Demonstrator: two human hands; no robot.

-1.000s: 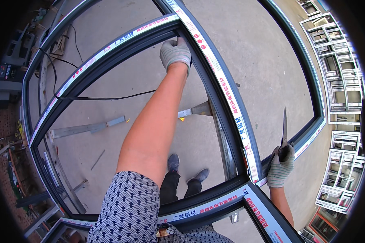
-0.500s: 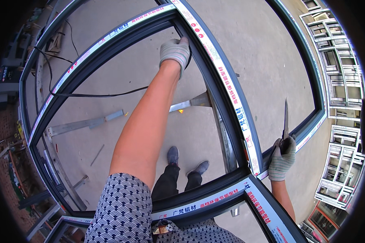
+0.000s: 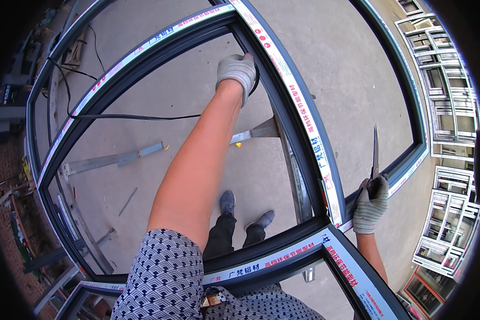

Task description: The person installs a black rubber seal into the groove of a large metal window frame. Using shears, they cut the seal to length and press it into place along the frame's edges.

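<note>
My left hand (image 3: 236, 73), in a striped knit glove, is closed on a black rubber sealing strip (image 3: 138, 117) at the inner edge of a dark window frame (image 3: 298, 104) with printed protective film. A loop of the strip shows beside the glove. Its long loose run hangs leftward across the opening and over the frame's left bar. My right hand (image 3: 371, 207), gloved too, is closed around the handles of a pair of scissors (image 3: 376, 152). Their blades point away from me, and the hand is beside the frame's lower right corner. The fingertips of my left hand are partly hidden.
Metal supports (image 3: 114, 160) stand beneath the frame. White-filmed window frames (image 3: 448, 90) are stacked along the right. Tools and materials (image 3: 21, 218) crowd the left edge. My shoes (image 3: 228, 202) show on the concrete floor through the opening.
My left hand has slid slightly toward me and to the right along the frame's inner edge, and the loose strip has shifted with it. My right hand and the scissors have barely moved.
</note>
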